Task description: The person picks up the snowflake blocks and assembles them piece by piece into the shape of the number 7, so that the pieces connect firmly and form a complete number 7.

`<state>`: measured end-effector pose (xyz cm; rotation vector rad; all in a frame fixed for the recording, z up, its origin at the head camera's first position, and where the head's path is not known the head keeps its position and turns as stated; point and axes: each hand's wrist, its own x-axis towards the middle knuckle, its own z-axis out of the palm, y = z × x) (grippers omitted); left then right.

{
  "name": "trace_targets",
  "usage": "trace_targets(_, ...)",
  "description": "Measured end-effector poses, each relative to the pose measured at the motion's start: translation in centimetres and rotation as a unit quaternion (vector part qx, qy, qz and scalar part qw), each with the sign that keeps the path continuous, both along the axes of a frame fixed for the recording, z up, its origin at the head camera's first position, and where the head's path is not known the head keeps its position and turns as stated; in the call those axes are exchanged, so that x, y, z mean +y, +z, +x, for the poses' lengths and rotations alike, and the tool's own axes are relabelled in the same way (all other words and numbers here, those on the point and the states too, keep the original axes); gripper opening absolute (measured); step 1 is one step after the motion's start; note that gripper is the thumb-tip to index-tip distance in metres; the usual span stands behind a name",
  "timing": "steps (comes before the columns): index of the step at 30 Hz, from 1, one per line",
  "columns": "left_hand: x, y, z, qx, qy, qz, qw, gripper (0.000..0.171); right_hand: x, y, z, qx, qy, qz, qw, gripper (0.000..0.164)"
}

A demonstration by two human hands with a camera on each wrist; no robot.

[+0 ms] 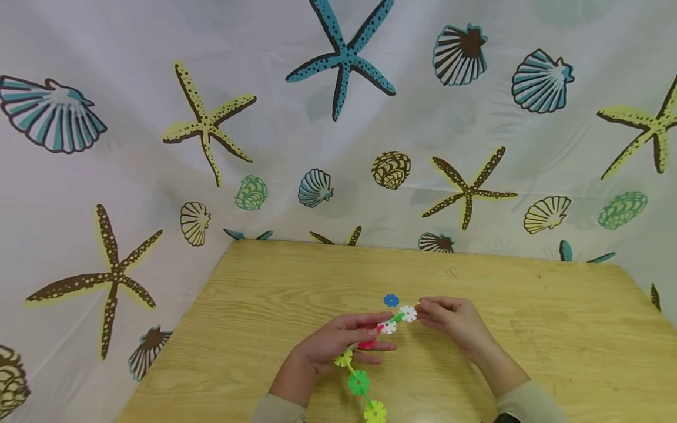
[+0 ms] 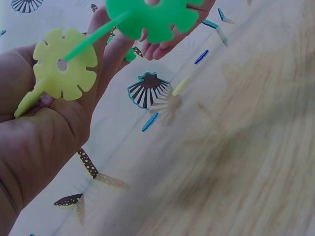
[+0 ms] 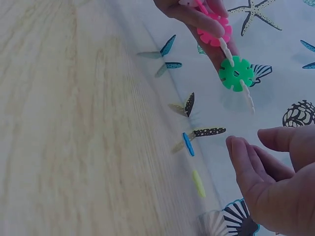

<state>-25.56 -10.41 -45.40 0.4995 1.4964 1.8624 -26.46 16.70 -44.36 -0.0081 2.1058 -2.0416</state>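
My left hand (image 1: 346, 341) grips a chain of slotted plastic flower discs, its fingers around a pink disc (image 3: 214, 30). From that hand a yellow disc (image 1: 343, 357), a green disc (image 1: 358, 382) and another yellow disc (image 1: 375, 412) trail toward the front. The chain's far end runs through white and green discs to a white disc (image 1: 407, 314). My right hand (image 1: 453, 320) is just right of that end disc. In the right wrist view a gap separates its thumb from its fingers, nothing between them, and the chain's end lies a little beyond the fingertips.
A loose blue disc (image 1: 391, 301) lies on the wooden table (image 1: 254, 329) behind the chain. The left wrist view shows a yellow disc (image 2: 180, 87) edge-on, with a blue disc (image 2: 150, 122) near it. A cloth curtain (image 1: 365, 147) printed with shells and starfish borders the table.
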Motion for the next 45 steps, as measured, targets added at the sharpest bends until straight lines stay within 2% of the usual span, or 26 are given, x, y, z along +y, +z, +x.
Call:
trace_targets(8, -0.2, 0.3, 0.2, -0.007, 0.007, -0.007, 0.9999, 0.043, -0.1, -0.6, -0.6, 0.004, -0.033, 0.035, 0.999, 0.045)
trace_targets(18, -0.4, 0.0, 0.1, -0.006, 0.01, -0.013, 0.9999, 0.042, -0.2, -1.1, -1.4, 0.029, -0.031, 0.089, 0.995, 0.043)
trace_targets(25, -0.5, -0.1, -0.2, -0.001, 0.007, -0.009, 0.9999, 0.042, -0.4, -1.6, -2.0, 0.051, -0.036, 0.144, 0.988, 0.046)
trace_targets(33, -0.7, 0.0, 0.0, 0.008, 0.0, -0.015, 0.9998, 0.042, -0.5, -1.9, -2.4, 0.06, -0.045, 0.214, 0.974, 0.045)
trace_targets(45, -0.9, 0.0, -0.1, 0.004, -0.01, -0.009, 0.9999, 0.043, -0.5, -2.1, -2.7, 0.053, -0.03, 0.223, 0.973, 0.047)
